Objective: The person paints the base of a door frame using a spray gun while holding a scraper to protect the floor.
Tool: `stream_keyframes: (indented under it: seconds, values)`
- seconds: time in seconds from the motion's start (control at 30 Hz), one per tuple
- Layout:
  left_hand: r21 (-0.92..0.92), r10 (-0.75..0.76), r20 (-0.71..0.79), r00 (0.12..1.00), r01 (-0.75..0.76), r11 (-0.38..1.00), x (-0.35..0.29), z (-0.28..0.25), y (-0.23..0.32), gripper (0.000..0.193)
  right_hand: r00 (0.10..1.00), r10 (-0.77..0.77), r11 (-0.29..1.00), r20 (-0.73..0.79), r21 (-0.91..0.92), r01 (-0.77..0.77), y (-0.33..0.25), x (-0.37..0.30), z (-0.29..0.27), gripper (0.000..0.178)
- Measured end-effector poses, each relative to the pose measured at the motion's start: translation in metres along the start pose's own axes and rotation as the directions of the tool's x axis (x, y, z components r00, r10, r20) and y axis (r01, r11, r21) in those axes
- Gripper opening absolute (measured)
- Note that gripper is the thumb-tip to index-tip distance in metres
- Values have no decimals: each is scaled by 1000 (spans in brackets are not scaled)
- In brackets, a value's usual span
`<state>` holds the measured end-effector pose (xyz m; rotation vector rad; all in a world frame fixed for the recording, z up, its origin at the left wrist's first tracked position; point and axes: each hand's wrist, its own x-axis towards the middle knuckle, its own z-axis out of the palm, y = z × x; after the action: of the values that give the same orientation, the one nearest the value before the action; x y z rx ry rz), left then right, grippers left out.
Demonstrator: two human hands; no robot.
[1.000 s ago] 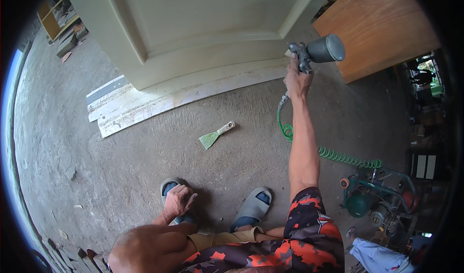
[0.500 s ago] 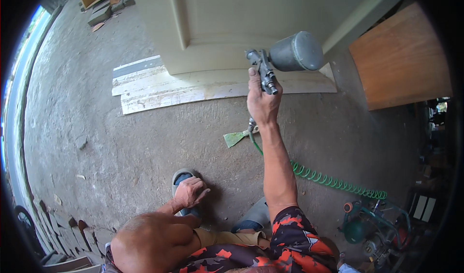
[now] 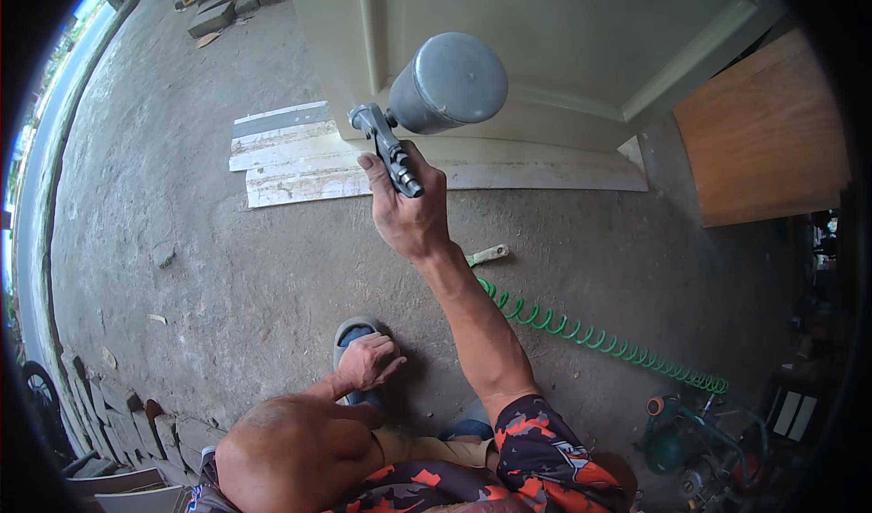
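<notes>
My right hand [image 3: 411, 209] is wrapped round the handle of a metal spray gun [image 3: 386, 145], its thumb along the side. A grey paint cup [image 3: 459, 81] sits on the gun, lid facing me. The gun is in front of the lower left part of a pale cream panelled door [image 3: 545, 59], whose bottom end is over white boards. Lower down, my left hand [image 3: 368, 361] is loosely curled with nothing visible in it, above my sandalled foot [image 3: 350, 328]. A green coiled air hose [image 3: 590, 336] runs from near my right forearm towards a compressor.
A putty knife [image 3: 490, 254] lies on the concrete beside my right forearm, its blade mostly hidden. White boards [image 3: 300, 181] lie under the door. The green compressor [image 3: 672, 445] stands at lower right, a brown wooden panel [image 3: 763, 140] at upper right. Bricks [image 3: 213, 18] lie at upper left.
My right hand has swung left with the spray gun, from the middle of the door's lower end to its left side. The hose has followed. My left hand stays put.
</notes>
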<state>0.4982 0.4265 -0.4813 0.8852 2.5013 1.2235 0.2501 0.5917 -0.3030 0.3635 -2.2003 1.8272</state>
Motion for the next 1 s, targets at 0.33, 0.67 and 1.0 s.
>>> stream_keyframes:
  seconds: [0.33,0.67,1.0]
  values:
    - [7,21,-9,1000,-21,1000,-2,-2,-3,36,973,-99,982,-209,-181,61,16,-7,-61,34]
    - [-58,-15,30,999,17,998,0,3,-1,24,883,55,963,-466,-209,-170,68,-9,-204,28]
    - [-7,-32,10,999,32,999,6,0,7,21,799,54,918,-598,-284,-275,77,1,-346,32]
